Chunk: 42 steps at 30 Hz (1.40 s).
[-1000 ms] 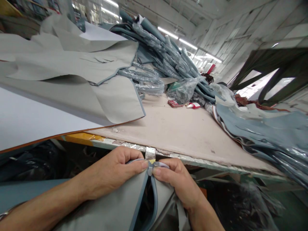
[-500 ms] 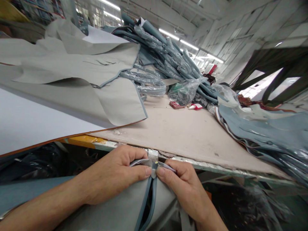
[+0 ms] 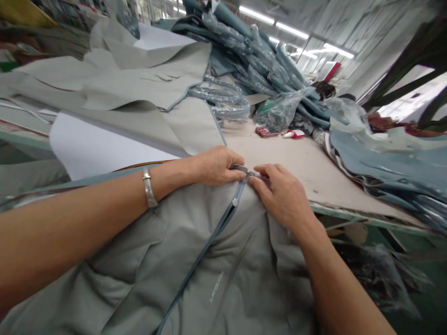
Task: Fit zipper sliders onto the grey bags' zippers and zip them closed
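Observation:
A grey garment point(image 3: 181, 223) with a long blue-edged zip point(image 3: 198, 260) stretches up from the bottom of the view. My left hand point(image 3: 218, 166), with a silver bracelet point(image 3: 149, 188) on its wrist, pinches the garment's far edge just left of the zip. Right of the zip, my right hand point(image 3: 284, 193) grips the same edge between thumb and fingers. The fingertips of both hands nearly meet there. A small whitish piece point(image 3: 235, 202) sits on the zip line below them. Small pale lettering point(image 3: 216, 286) and a straight seam mark the right panel.
Grey sheets point(image 3: 146, 121) lie over white sheeting point(image 3: 104, 144) on the table point(image 3: 279, 153) at left. Plastic-wrapped blue rolls point(image 3: 258, 60) are piled behind. A red-and-white bottle point(image 3: 294, 134) and a small red object point(image 3: 266, 132) lie mid-table. Blue-grey pieces point(image 3: 394, 163) are stacked at right.
Both hands have moved up and forward with the garment's edge, from below the table edge to over it. More of the garment shows, and the zip's gap looks narrower.

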Each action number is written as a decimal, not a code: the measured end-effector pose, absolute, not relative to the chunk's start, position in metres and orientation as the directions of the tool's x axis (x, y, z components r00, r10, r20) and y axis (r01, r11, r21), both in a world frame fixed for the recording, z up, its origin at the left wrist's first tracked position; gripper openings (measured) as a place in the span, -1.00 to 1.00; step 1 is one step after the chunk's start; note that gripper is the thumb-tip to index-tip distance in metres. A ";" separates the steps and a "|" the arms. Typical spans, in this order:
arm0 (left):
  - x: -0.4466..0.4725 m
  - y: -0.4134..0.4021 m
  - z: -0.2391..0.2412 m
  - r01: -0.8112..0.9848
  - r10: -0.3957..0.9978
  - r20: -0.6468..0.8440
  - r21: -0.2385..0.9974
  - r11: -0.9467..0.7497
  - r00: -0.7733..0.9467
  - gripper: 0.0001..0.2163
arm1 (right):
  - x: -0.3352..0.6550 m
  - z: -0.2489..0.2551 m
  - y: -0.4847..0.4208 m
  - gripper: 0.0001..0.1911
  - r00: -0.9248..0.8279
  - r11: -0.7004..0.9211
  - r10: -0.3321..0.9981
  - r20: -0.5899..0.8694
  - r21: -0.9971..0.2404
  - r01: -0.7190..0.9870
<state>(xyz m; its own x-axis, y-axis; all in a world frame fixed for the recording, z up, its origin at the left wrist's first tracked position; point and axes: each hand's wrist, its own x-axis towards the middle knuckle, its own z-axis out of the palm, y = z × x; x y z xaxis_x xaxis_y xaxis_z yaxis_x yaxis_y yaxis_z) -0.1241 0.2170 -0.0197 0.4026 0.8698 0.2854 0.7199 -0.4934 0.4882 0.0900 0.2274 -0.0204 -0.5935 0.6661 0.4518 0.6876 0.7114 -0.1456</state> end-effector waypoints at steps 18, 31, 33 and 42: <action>-0.118 0.222 -0.034 0.825 0.804 0.429 0.199 -0.529 0.412 -0.80 | 0.065 -0.104 0.049 -0.74 -0.810 0.838 0.471 -0.350 -0.107 0.534; -0.118 0.209 -0.036 0.906 0.803 0.503 0.088 -0.415 0.319 -0.67 | 0.092 -0.082 0.026 -0.79 -0.860 0.939 0.170 -0.482 -0.186 0.290; -0.110 0.187 -0.027 0.902 0.759 0.548 0.017 -0.431 0.352 -0.64 | 0.092 -0.084 0.026 -0.84 -0.862 0.942 0.174 -0.477 -0.174 0.286; -0.064 -0.013 -0.071 0.745 0.803 -0.081 0.435 -0.505 0.591 -0.77 | 0.086 -0.084 0.032 -0.81 -0.864 0.931 0.097 -0.494 -0.262 0.254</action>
<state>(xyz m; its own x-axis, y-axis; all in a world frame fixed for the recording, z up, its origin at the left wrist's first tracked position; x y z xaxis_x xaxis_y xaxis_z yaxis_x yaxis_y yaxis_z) -0.0637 -0.0135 -0.0707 0.5911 0.8025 -0.0812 0.7453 -0.5049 0.4354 0.0864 0.0317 -0.0843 -0.8640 0.0967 -0.4941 0.2538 0.9312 -0.2615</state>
